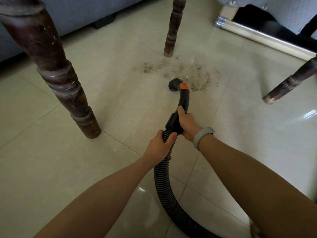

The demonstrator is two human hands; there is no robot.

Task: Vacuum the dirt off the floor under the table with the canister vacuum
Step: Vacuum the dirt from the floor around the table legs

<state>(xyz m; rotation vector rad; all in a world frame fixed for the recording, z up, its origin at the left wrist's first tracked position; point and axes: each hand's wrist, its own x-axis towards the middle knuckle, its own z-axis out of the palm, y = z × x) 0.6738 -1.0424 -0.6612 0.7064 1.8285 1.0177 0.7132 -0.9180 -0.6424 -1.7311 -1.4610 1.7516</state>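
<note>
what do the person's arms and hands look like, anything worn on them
Both forearms are bare, with no sleeves in view. The right hand has a pale grey band around its wrist, like a fitness tracker. The left hand wears nothing: no gloves or rings visible.

The hose (163, 182) runs off the bottom edge; the bench legs (56, 69) are cut off above.

Nozzle (175, 85) beside dirt (180, 71) (between 3 table legs (169, 28)).

Soft daylight, glare on floor tiles (310, 115), wide-angle edge distortion.
</note>
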